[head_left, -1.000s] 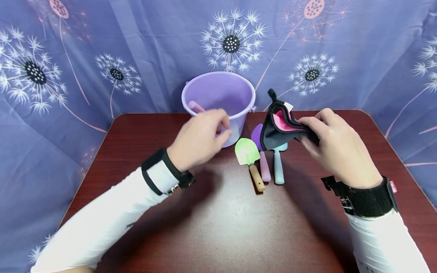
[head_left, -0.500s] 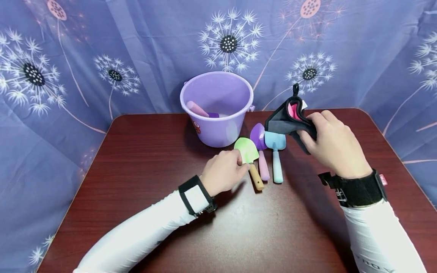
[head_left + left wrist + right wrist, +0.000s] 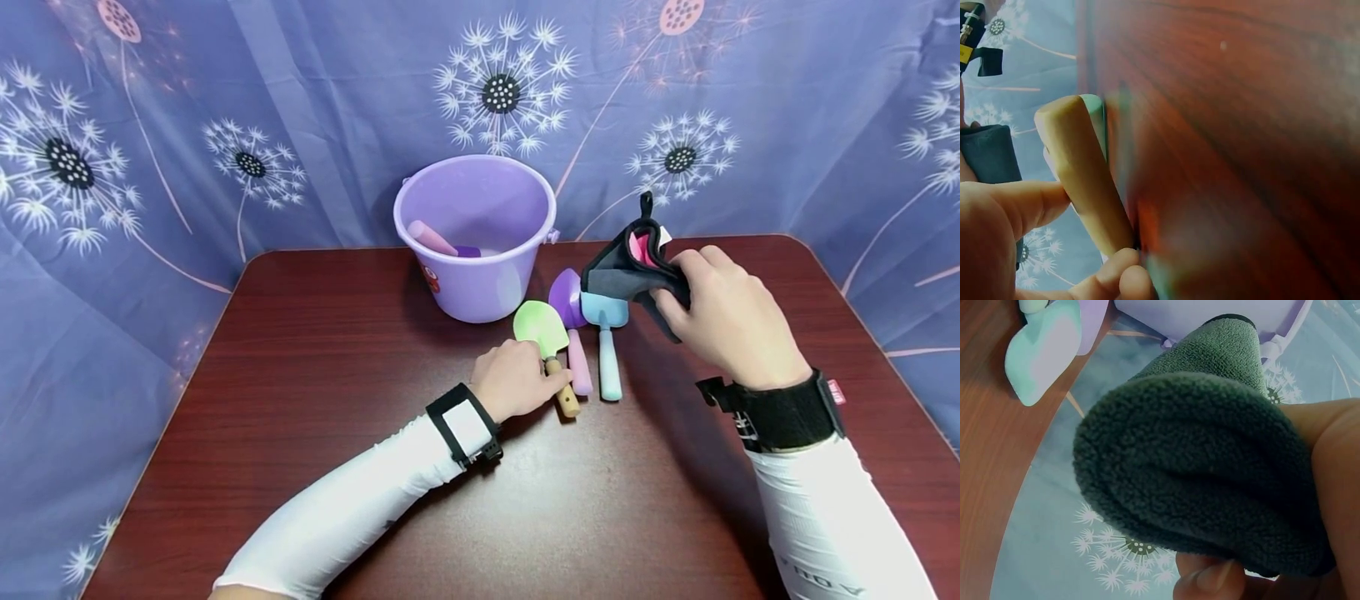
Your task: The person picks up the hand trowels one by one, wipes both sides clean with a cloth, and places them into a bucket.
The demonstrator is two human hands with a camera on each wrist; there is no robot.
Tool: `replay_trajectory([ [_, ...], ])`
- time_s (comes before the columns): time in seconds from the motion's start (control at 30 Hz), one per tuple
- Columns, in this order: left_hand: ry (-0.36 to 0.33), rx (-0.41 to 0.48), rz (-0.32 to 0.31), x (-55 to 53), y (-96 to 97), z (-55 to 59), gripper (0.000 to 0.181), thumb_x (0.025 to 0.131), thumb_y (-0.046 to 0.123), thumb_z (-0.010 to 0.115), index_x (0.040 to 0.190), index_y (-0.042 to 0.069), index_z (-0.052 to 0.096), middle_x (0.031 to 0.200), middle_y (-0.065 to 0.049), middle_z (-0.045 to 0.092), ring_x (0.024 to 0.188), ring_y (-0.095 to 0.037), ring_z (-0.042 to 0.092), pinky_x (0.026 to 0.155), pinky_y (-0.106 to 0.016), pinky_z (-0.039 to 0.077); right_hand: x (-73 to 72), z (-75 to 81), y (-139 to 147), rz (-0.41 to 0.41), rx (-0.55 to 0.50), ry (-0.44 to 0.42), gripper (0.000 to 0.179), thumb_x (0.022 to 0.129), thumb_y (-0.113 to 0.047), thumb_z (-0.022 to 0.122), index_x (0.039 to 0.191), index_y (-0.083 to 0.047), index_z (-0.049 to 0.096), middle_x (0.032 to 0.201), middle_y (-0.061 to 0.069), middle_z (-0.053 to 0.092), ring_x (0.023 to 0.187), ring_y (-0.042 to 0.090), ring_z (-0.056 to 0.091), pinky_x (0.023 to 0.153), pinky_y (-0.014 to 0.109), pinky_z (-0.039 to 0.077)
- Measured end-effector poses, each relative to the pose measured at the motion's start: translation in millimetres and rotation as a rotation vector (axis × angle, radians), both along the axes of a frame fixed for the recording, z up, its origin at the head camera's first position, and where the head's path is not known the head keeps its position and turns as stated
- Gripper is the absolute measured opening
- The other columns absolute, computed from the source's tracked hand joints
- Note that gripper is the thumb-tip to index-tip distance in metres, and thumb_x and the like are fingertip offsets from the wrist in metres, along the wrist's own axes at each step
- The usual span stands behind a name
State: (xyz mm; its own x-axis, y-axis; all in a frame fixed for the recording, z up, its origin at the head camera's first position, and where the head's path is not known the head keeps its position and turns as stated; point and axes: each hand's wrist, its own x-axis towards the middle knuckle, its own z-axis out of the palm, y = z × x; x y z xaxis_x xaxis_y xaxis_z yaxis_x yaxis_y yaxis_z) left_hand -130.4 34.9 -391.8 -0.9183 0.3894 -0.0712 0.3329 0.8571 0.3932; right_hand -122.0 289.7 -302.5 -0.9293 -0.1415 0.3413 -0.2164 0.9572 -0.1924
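My left hand (image 3: 513, 379) pinches the wooden handle of a green trowel (image 3: 538, 323) on the table. In the left wrist view, thumb and fingertips lie on either side of that wooden handle (image 3: 1088, 172). A folded dark grey cloth (image 3: 617, 273) with black edging, a hanging loop and pink inside is gripped by my right hand (image 3: 731, 321), above the table. The right wrist view shows the cloth's rolled fleecy end (image 3: 1191, 456). Right of the green trowel lie a purple shovel (image 3: 566, 293) with a pink handle and a light blue shovel (image 3: 609, 367), partly under the cloth.
A lilac bucket (image 3: 487, 287) stands at the back of the brown table (image 3: 330, 333). Inside it leans a pink-handled tool (image 3: 432, 238) with a purple part. A blue dandelion-print curtain (image 3: 337, 100) hangs behind the table.
My left hand has moved from in front of the bucket, right and down to the green trowel's handle. The cloth swung to the right early on, uncovering the blue shovel's blade.
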Motion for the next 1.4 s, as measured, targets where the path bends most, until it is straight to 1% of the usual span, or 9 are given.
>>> replay_trajectory([
  [0.17,-0.041,-0.03,0.006,-0.5,-0.6,2.3,0.046,0.084,0.058,0.056,0.057,0.023,0.043,0.06,0.006,0.042,0.055,-0.013,0.053,0.045,-0.033,0.042,0.7,1.0,-0.8,-0.001,0.0,-0.009,0.031,0.093,-0.025,0.062,0.109,0.001,0.06,0.096,0.017,0.055,0.077,0.032,0.053,0.061,0.053,0.044],
  [0.4,-0.075,-0.057,0.023,2.8,-5.8,5.3,0.035,0.08,0.052,0.059,0.058,0.025,0.056,0.064,0.005,0.057,0.06,-0.013,0.057,0.046,-0.032,0.042,0.4,0.6,-1.5,0.01,0.0,-0.003,0.032,0.093,-0.024,0.062,0.111,0.002,0.06,0.098,0.018,0.056,0.078,0.032,0.053,0.062,0.052,0.044],
  [0.47,-0.073,-0.058,0.015,4.2,-7.2,5.4,0.033,0.08,0.051,0.06,0.059,0.025,0.057,0.064,0.007,0.057,0.059,-0.012,0.057,0.046,-0.032,0.042,0.2,0.3,-1.5,0.013,0.002,-0.001,0.032,0.093,-0.024,0.062,0.111,0.002,0.06,0.098,0.018,0.056,0.078,0.032,0.053,0.062,0.052,0.044],
  [0.63,-0.065,-0.068,-0.007,8.0,-10.6,5.2,0.032,0.082,0.046,0.063,0.063,0.023,0.051,0.059,0.009,0.049,0.056,-0.012,0.053,0.044,-0.032,0.042,0.3,0.0,-1.4,0.015,0.005,0.0,0.032,0.092,-0.024,0.062,0.111,0.002,0.06,0.098,0.018,0.056,0.076,0.032,0.054,0.062,0.053,0.045],
  [0.77,-0.044,-0.083,0.012,9.8,-14.5,4.5,0.035,0.082,0.045,0.064,0.064,0.02,0.047,0.06,0.006,0.042,0.054,-0.014,0.05,0.043,-0.034,0.041,0.9,0.3,-1.8,0.018,0.009,-0.001,0.031,0.092,-0.024,0.062,0.111,0.001,0.06,0.098,0.017,0.056,0.076,0.032,0.054,0.062,0.053,0.045],
  [0.83,-0.032,-0.085,0.018,10.4,-17.5,3.7,0.035,0.082,0.045,0.065,0.065,0.02,0.047,0.06,0.006,0.043,0.053,-0.014,0.051,0.043,-0.034,0.041,1.2,0.7,-2.2,0.021,0.01,-0.002,0.031,0.092,-0.024,0.062,0.111,0.0,0.06,0.098,0.016,0.055,0.077,0.032,0.054,0.062,0.054,0.045],
  [0.97,0.04,-0.068,0.012,11.9,-24.8,2.3,0.029,0.082,0.038,0.067,0.07,0.019,0.049,0.062,0.005,0.047,0.055,-0.016,0.054,0.046,-0.035,0.043,1.9,2.0,-3.6,0.028,0.016,0.007,0.031,0.092,-0.025,0.062,0.112,-0.001,0.06,0.099,0.016,0.055,0.079,0.032,0.054,0.063,0.054,0.044],
  [1.13,0.184,-0.05,-0.015,14.4,-34.9,4.3,0.024,0.088,0.028,0.068,0.083,0.012,0.051,0.065,0.001,0.053,0.057,-0.02,0.06,0.048,-0.036,0.047,4.6,4.8,-5.2,0.047,0.029,0.05,0.025,0.092,-0.025,0.063,0.106,-0.005,0.062,0.093,0.011,0.054,0.072,0.03,0.053,0.058,0.053,0.043],
  [1.4,0.296,-0.027,-0.077,22.5,-52.2,14.9,0.02,0.095,0.021,0.065,0.092,0.008,0.049,0.072,-0.002,0.056,0.059,-0.019,0.061,0.047,-0.033,0.046,12.2,9.8,-8.1,0.105,0.047,0.163,0.022,0.088,-0.024,0.068,0.105,-0.011,0.068,0.088,0.004,0.052,0.064,0.022,0.049,0.05,0.048,0.04],
])
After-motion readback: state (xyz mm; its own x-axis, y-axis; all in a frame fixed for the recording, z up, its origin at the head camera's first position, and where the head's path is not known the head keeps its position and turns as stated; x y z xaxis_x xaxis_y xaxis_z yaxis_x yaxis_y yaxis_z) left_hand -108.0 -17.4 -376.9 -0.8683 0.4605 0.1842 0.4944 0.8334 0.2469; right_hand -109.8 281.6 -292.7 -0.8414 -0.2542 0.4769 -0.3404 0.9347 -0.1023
